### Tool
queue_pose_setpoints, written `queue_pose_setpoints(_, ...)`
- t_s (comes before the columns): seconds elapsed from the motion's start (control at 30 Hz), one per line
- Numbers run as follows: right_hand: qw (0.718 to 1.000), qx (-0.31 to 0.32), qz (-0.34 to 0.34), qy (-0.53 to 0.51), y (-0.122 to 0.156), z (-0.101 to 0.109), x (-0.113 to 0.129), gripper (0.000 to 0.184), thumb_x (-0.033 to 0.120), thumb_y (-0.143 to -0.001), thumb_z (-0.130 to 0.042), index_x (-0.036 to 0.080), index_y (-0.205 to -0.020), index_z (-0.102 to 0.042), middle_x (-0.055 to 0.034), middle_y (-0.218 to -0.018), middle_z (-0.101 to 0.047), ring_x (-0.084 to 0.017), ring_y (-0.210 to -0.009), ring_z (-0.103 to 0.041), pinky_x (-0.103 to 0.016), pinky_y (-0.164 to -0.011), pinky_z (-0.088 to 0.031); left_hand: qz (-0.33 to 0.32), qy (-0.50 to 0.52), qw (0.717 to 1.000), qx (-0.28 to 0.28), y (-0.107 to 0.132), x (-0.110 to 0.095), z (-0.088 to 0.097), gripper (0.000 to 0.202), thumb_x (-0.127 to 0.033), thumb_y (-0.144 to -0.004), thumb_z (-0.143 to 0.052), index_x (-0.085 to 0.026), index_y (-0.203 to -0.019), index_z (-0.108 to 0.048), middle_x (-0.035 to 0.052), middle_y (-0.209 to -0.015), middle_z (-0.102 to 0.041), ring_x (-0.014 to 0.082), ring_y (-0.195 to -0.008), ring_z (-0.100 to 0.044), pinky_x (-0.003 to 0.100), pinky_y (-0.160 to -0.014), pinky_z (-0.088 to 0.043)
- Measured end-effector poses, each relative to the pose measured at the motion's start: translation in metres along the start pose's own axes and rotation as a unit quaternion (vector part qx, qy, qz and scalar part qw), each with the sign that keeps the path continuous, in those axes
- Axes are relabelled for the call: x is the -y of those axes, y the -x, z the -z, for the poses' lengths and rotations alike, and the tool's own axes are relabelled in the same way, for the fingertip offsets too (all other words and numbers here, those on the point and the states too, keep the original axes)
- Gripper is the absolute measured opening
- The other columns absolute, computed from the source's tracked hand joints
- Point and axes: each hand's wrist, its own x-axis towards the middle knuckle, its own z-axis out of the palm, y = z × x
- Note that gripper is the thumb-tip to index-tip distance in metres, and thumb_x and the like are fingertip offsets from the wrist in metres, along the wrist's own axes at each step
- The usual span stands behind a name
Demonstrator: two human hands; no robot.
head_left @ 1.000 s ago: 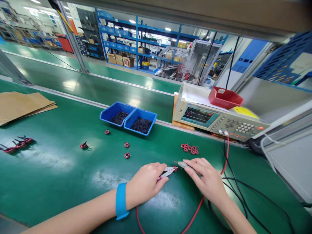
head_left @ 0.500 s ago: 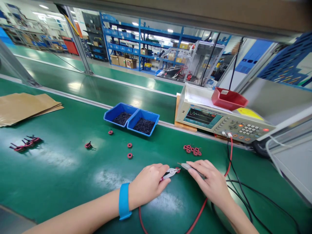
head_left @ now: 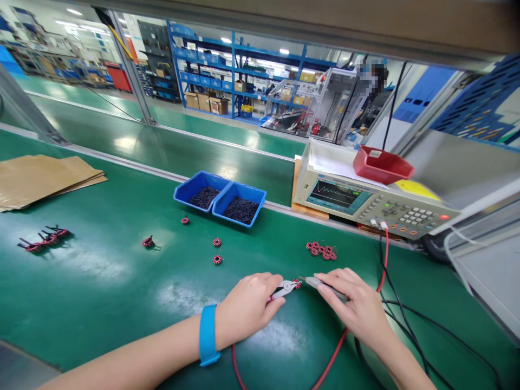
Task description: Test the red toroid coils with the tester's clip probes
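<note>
My left hand [head_left: 247,306], with a blue wristband [head_left: 208,336], is closed around a metal clip [head_left: 283,288] whose jaws grip a small red wound coil [head_left: 297,283] just above the green mat [head_left: 101,281]. Beside it, my right hand [head_left: 355,309] pinches a grey test probe [head_left: 320,283]; its tip points left at the coil, close to it or touching it. A red lead [head_left: 331,349] runs from under my hands up to the tester [head_left: 365,203], whose screen shows a curve.
Several red coils [head_left: 320,251] lie in a cluster ahead of my right hand, others [head_left: 216,252] are scattered to the left, with leaded ones [head_left: 40,240] at far left. Two blue bins [head_left: 221,197] of dark parts stand behind. Brown sheets [head_left: 44,176], a red tray [head_left: 382,164], black cables [head_left: 410,330].
Both hands stay put with the clip and probe at the coil. The view has shifted slightly, so everything sits a little further right in frame.
</note>
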Motion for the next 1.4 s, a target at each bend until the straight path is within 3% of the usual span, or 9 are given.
queue_pose_setpoints(0.27, 0.999, 0.003, -0.015, -0.037, 0.004, 0.006, -0.006, 0.026, 0.040, -0.087, -0.045, 0.029, -0.097, -0.066, -0.0019, -0.088, -0.066, -0.018, -0.082, -0.059, -0.028, -0.070, -0.049, 0.008, 0.002, 1.000, 0.003, 0.000, -0.001, 0.000, 0.025, -0.031, -0.086, -0.044, -0.020, -0.107, -0.051, 0.0039, -0.089, -0.060, 0.0213, -0.084, -0.056, 0.035, -0.073, -0.045)
queue_pose_setpoints(0.5, 0.999, 0.017, -0.006, -0.041, 0.009, 0.009, -0.017, 0.026, 0.040, -0.087, -0.046, 0.027, -0.094, -0.068, -0.0033, -0.085, -0.067, -0.019, -0.078, -0.060, -0.028, -0.065, -0.050, 0.005, 0.002, 1.000, 0.003, 0.000, 0.000, 0.000, 0.024, -0.031, -0.086, -0.043, -0.020, -0.106, -0.051, 0.0038, -0.090, -0.059, 0.0207, -0.083, -0.055, 0.034, -0.072, -0.044)
queue_pose_setpoints(1.4, 0.993, 0.058, -0.057, -0.084, 0.009, 0.007, -0.012, 0.024, 0.041, -0.087, -0.046, 0.031, -0.096, -0.066, 0.0001, -0.086, -0.064, -0.018, -0.083, -0.055, -0.030, -0.073, -0.045, 0.007, 0.008, 1.000, -0.005, 0.001, 0.001, -0.001, 0.021, -0.031, -0.086, -0.043, -0.023, -0.104, -0.051, 0.0018, -0.086, -0.058, 0.0197, -0.080, -0.054, 0.032, -0.069, -0.041)
